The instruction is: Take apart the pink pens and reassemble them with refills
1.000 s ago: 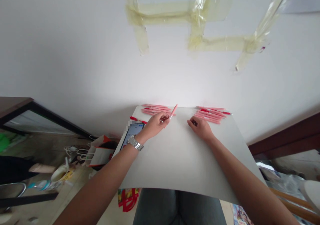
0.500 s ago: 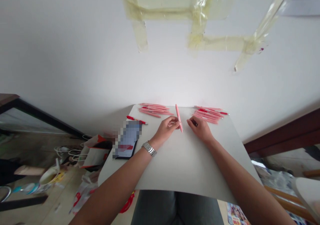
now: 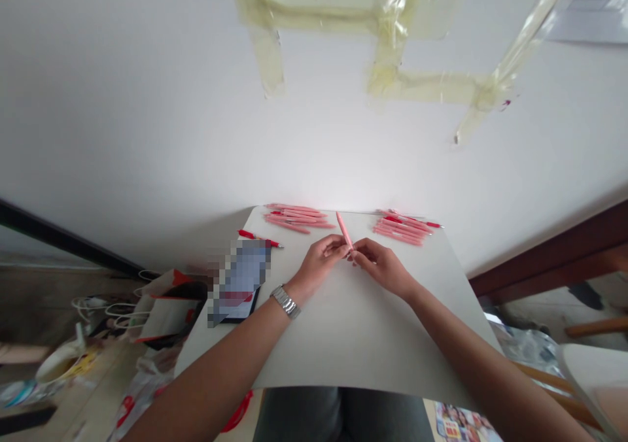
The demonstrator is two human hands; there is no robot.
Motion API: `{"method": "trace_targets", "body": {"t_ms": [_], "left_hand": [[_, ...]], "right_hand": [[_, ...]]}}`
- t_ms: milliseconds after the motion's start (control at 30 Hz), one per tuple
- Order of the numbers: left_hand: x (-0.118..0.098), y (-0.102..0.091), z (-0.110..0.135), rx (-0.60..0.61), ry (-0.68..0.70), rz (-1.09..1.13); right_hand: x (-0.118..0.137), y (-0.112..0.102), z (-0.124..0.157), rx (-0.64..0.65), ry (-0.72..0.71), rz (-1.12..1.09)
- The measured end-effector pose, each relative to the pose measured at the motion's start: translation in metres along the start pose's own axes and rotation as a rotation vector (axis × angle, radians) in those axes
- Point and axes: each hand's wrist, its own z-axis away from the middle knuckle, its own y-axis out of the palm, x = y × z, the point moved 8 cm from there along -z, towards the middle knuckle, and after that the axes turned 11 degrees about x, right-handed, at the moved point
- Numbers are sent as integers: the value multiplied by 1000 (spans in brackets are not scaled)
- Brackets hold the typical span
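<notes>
A pink pen (image 3: 343,228) is held between two hands above a white bench (image 3: 353,344).

The pen is pinched near its lower end by the curled fingers of the left hand (image 3: 320,260). The same end is gripped by the closed fingertips of the right hand (image 3: 381,267), and the far end is tilted up and away from the fingers. A heap of pink pens (image 3: 293,218) is laid on the bench beyond the left fingers, and a second heap (image 3: 402,227) beyond the right fingers. A single red pen (image 3: 259,237) and a phone (image 3: 238,284) are seen to the left of the left fingers. A metal watch (image 3: 285,301) is worn on the left wrist.
</notes>
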Motion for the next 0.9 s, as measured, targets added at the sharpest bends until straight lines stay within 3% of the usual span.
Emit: {"method": "trace_targets", "body": {"t_ms": [267,567,900], "left_hand": [[-4,1,1,-18,8,-20],[-10,-26,2,-279,92,170],[-3,-28,3,-285,60,205]], "right_hand": [[-2,-3,9,-87,28,16],[-8,-12,14,-153,57,119],[-7,-9,22,-100,17,156]]}}
